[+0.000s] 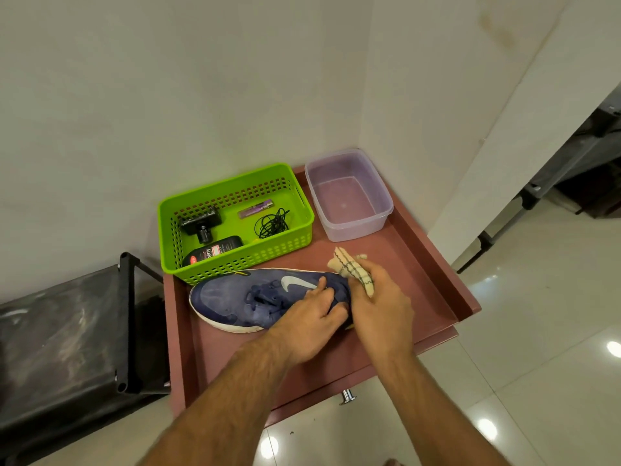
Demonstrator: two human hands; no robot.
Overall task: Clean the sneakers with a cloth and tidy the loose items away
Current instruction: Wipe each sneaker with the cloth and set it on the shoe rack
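Note:
A navy sneaker (228, 297) with a white swoosh and white sole lies on its side on the reddish-brown table (420, 264), toe to the left. My left hand (309, 317) grips its collar near the heel, fingers curled over the opening. My right hand (379, 304) holds a beige checked cloth (349, 267) bunched against the heel end of the shoe. A green basket (302, 230) behind the sneaker holds a black polish bottle (215, 252), a black device (201, 222), a purple pen (255, 209) and a coiled black cord (272, 223).
A clear plastic tub (383, 210) holding water stands at the table's back right corner. A black rack (67, 331) sits to the left of the table. White walls close off the back, and glossy tiled floor (537, 348) lies to the right.

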